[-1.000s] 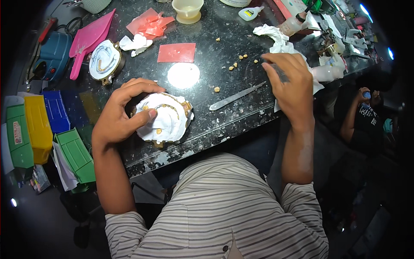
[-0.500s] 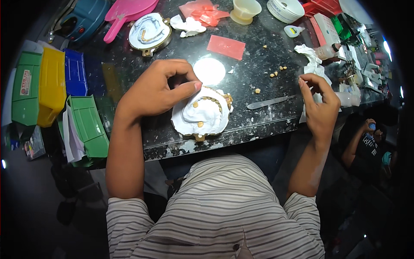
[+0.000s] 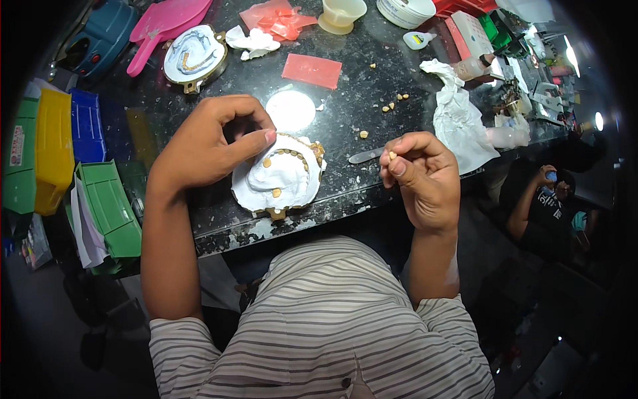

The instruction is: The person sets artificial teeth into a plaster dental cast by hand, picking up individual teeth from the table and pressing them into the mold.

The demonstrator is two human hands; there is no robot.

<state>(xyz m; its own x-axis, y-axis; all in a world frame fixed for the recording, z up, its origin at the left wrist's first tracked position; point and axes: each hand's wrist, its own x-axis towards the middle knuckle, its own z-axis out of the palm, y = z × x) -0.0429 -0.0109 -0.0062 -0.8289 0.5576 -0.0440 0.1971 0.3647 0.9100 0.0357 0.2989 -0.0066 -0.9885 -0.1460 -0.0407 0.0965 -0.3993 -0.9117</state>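
My left hand point(image 3: 226, 143) is curled over the back left edge of a round brass flask filled with white plaster point(image 3: 272, 183), gripping its rim; some fingertips are hidden. A curved row of small yellowish pieces is set in the plaster, with loose ones on top. My right hand point(image 3: 419, 179) pinches a small cream tooth-shaped piece point(image 3: 393, 155) between thumb and finger, right of the flask. Behind that hand lies a flat metal spatula point(image 3: 362, 157). Several similar small pieces point(image 3: 389, 106) lie on the dark, speckled bench.
A second flask point(image 3: 194, 56), pink dustpan point(image 3: 163, 20), red wax sheet point(image 3: 312, 71) and cup point(image 3: 342, 13) stand farther back. Coloured bins point(image 3: 56, 146) line the left; crumpled tissue point(image 3: 462, 126) and bottles point(image 3: 472, 66) are at right. A person point(image 3: 545, 206) sits beyond the bench's right side.
My right hand has moved down and left from near the tissue and now shows a small piece pinched in it. My left hand has shifted to the flask's back edge, thumb off the plaster's middle.
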